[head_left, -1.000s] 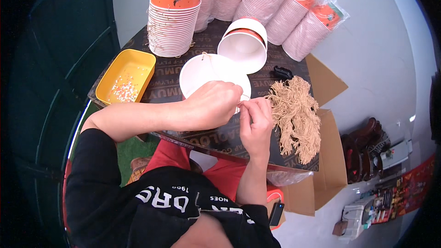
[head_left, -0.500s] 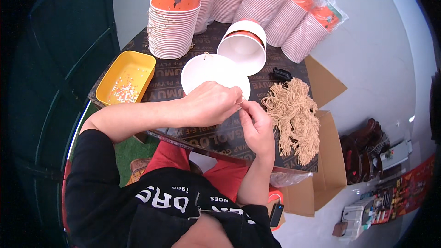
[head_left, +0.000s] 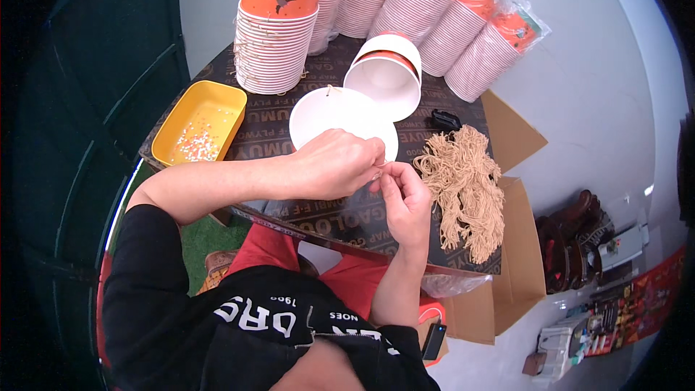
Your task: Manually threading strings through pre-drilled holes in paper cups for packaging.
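A white-lined paper bucket (head_left: 337,112) lies tipped on the table, its round mouth toward me. From its far rim sticks a short bit of tan cord (head_left: 330,89). My left hand (head_left: 337,165) crosses in front of the bucket's near edge, its fingers pinched. Close against its fingertips is my right hand (head_left: 407,199), thumb and forefinger also pinched. A thin end of cord shows faintly between the two hands; the fingers hide most of it. Just right of my right hand lies a bundle of tan cords (head_left: 470,195).
Behind the bucket lie nested paper buckets (head_left: 387,87). A tall stack of orange buckets (head_left: 274,51) stands at back left, with bagged stacks (head_left: 492,51) along the wall. A yellow tray (head_left: 235,119) holds small beads. A black object (head_left: 444,120) sits by the cords; an open carton (head_left: 517,261) is right.
My hands stay together at the bucket's near rim, with small shifts of the fingers. The whole view has slid slightly; nothing else has visibly moved.
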